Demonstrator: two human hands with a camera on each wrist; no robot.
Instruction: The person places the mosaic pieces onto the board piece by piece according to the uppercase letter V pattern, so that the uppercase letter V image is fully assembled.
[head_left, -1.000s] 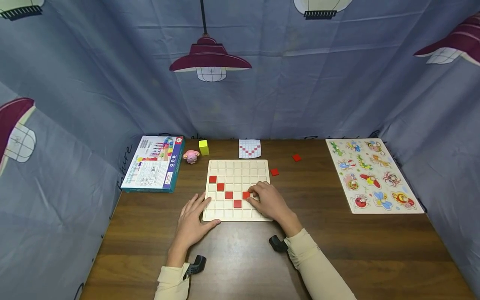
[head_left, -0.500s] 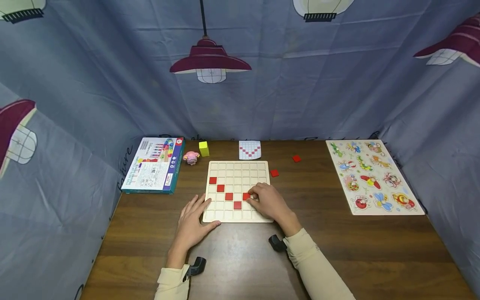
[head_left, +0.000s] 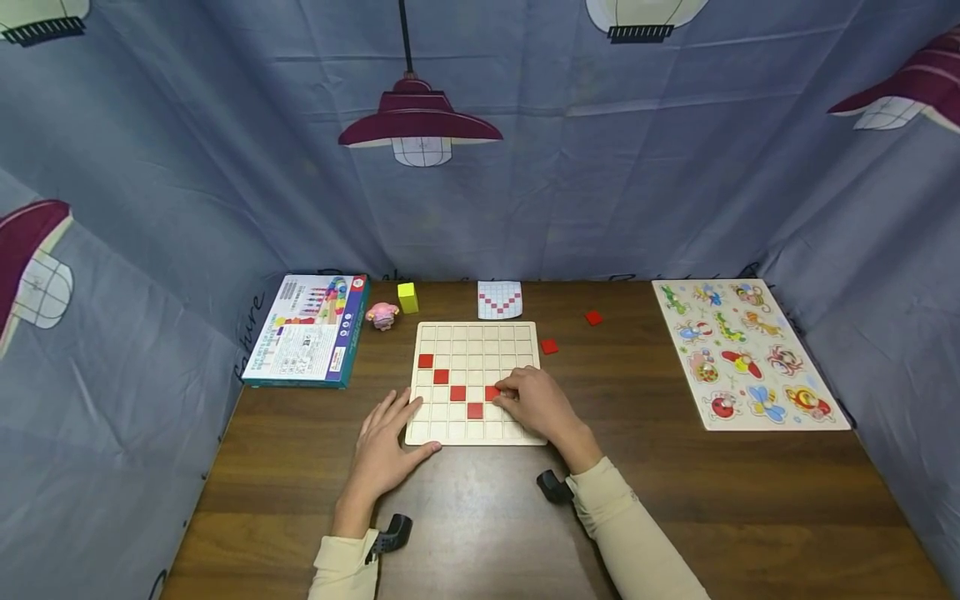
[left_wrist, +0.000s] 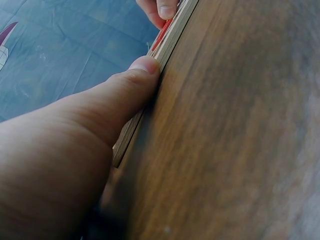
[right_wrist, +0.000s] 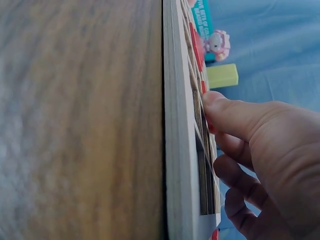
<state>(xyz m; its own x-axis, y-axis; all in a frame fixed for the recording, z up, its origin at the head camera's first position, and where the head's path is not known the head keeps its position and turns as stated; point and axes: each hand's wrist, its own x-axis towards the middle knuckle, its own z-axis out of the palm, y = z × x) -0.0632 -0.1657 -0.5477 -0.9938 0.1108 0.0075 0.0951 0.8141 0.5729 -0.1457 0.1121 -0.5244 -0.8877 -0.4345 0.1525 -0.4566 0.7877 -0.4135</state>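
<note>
- Left hand point(head_left: 386, 454): fingers straight and spread at the left side of the grid board point(head_left: 450, 429), thumb on its near edge; nothing grasped. Matches the head view of half a second ago.
- Four red tiles point(head_left: 441, 377) step down rightward across the board — unchanged.
- Right hand point(head_left: 536, 404): thumb and index finger nearly closed, pinching a fifth red tile point(head_left: 491, 392) at the cell one column right of and one row above the lowest tile. No shift seen here either; probably the tile is being settled rather than carried. Release not yet made.
- Two loose tiles point(head_left: 550, 346) lie right of the board, unmoved.
- Hidden, left: the left wrist view shows the thumb on the board's edge, but this hand's other fingers cannot be made out there.
- Hidden, centre: fingers mask part of the fifth tile; the right wrist view is almost edge-on, so cannot tell if it sits flush.
- Hidden, right: the right hand covers some right-hand cells; forearm cut off below.
</note>
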